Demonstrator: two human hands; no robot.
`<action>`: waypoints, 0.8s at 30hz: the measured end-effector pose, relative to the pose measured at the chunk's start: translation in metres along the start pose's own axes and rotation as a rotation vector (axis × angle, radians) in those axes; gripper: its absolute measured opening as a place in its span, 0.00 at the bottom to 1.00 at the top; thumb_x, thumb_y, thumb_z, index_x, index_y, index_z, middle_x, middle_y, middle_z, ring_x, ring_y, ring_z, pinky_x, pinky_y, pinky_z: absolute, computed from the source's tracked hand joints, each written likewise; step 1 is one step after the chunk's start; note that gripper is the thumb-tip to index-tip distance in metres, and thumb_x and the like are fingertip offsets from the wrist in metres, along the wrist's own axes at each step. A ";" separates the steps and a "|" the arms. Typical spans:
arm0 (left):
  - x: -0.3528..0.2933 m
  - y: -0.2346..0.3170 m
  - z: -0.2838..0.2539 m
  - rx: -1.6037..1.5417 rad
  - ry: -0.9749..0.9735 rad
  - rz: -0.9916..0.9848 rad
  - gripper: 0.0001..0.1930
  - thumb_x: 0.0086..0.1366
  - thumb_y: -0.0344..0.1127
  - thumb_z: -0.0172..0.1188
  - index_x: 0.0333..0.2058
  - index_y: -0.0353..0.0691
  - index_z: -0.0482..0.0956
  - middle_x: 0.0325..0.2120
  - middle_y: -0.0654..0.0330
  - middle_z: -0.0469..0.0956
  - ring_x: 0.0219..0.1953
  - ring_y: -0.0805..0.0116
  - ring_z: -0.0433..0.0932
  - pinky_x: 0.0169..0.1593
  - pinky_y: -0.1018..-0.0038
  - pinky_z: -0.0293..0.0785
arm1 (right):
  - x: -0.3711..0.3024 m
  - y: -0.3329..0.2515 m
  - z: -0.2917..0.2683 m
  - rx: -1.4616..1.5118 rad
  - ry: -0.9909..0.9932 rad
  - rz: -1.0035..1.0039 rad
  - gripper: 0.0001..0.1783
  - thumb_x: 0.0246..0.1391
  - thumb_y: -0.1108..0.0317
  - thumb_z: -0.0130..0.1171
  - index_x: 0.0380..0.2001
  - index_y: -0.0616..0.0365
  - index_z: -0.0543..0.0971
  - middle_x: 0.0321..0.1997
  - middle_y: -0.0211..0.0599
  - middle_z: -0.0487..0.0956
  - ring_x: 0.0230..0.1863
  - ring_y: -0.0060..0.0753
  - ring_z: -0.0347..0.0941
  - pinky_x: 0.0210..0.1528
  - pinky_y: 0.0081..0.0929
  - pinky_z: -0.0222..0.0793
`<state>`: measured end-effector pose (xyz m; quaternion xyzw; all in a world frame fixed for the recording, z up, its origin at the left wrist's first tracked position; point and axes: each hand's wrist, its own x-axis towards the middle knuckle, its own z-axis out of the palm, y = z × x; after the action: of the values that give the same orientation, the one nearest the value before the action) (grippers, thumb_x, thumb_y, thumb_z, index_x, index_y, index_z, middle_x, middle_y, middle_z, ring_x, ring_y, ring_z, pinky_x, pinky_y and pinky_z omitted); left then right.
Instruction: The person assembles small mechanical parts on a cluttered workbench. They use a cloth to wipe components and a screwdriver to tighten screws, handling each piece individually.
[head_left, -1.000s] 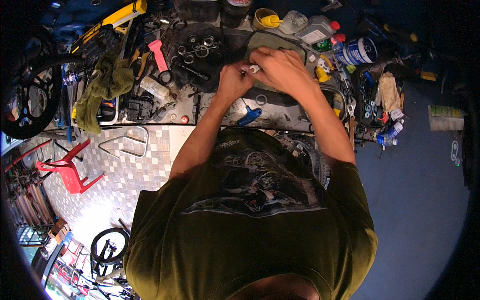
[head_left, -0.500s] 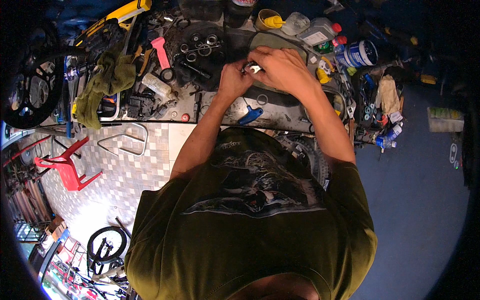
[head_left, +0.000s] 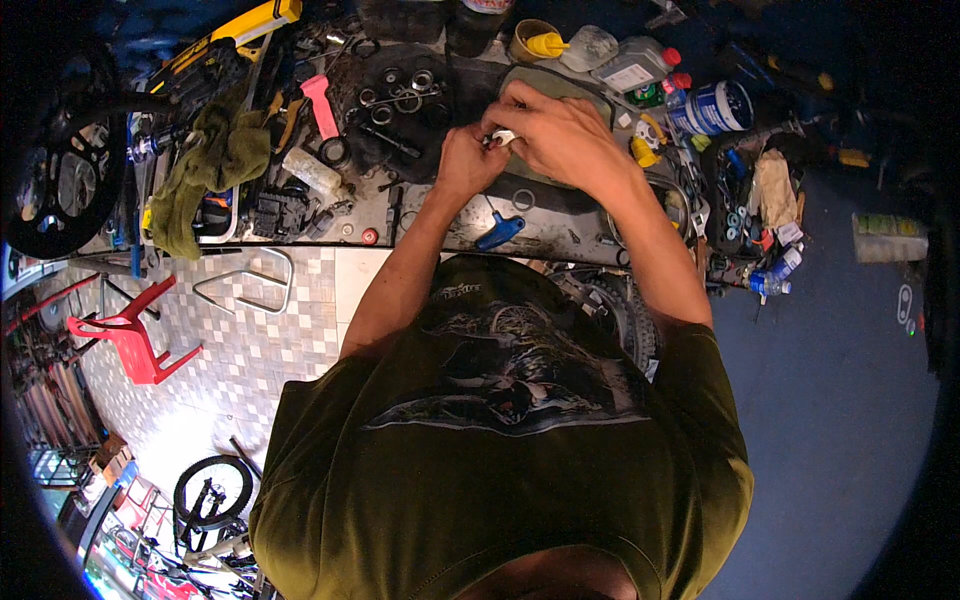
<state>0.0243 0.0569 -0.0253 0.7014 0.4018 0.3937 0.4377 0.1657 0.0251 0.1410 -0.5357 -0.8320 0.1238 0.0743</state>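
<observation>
Over the workbench (head_left: 460, 232) my two hands meet. In my right hand (head_left: 562, 135) is a silver open-end wrench (head_left: 503, 138); only its jaw shows, between the hands. My left hand (head_left: 467, 165) is closed, its fingertips pinched around a small dark part mostly hidden by the fingers. A blue-handled hex key (head_left: 500, 232) lies near the bench edge below them, beside a metal ring (head_left: 523, 199). Left of my left hand, several rings and bearings (head_left: 405, 95) rest on a dark cloth.
Left on the bench are a pink-handled tool (head_left: 320, 105), a green rag (head_left: 205, 170) and a white bottle (head_left: 312, 170). A grey jug (head_left: 637, 65) and a white-and-blue tub (head_left: 715, 107) stand at the right. A red chair (head_left: 130, 330) is on the tiled floor.
The fingers of my right hand have lifted and shifted slightly left, and the wrench jaw has turned a little. My left hand stays in nearly the same place.
</observation>
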 end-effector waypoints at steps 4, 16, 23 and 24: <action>0.002 0.009 -0.002 -0.004 -0.038 -0.081 0.12 0.54 0.36 0.59 0.30 0.32 0.80 0.20 0.43 0.77 0.27 0.43 0.81 0.31 0.61 0.74 | 0.003 0.000 0.001 -0.053 0.015 0.086 0.14 0.52 0.60 0.62 0.39 0.55 0.80 0.43 0.41 0.75 0.40 0.56 0.78 0.43 0.50 0.74; 0.000 0.012 -0.005 -0.004 -0.054 -0.074 0.14 0.54 0.37 0.60 0.33 0.31 0.80 0.20 0.42 0.77 0.27 0.44 0.81 0.31 0.62 0.74 | -0.002 -0.003 -0.004 0.002 -0.007 0.045 0.13 0.51 0.66 0.61 0.41 0.54 0.81 0.46 0.41 0.75 0.40 0.56 0.79 0.44 0.50 0.73; 0.002 0.012 -0.004 -0.003 -0.057 -0.068 0.14 0.54 0.37 0.60 0.33 0.30 0.80 0.20 0.43 0.77 0.26 0.44 0.81 0.31 0.62 0.74 | 0.002 0.001 0.000 -0.064 0.023 0.116 0.14 0.51 0.66 0.60 0.42 0.54 0.81 0.47 0.41 0.75 0.40 0.56 0.79 0.44 0.51 0.73; 0.002 0.011 -0.004 -0.006 -0.055 -0.046 0.14 0.54 0.37 0.60 0.33 0.30 0.80 0.20 0.43 0.77 0.26 0.44 0.81 0.30 0.61 0.74 | 0.002 0.002 0.000 -0.056 0.026 0.102 0.14 0.50 0.67 0.60 0.43 0.53 0.81 0.47 0.41 0.75 0.40 0.56 0.79 0.44 0.51 0.73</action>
<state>0.0242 0.0569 -0.0130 0.7012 0.4046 0.3652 0.4596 0.1670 0.0277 0.1401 -0.5807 -0.8058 0.0970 0.0635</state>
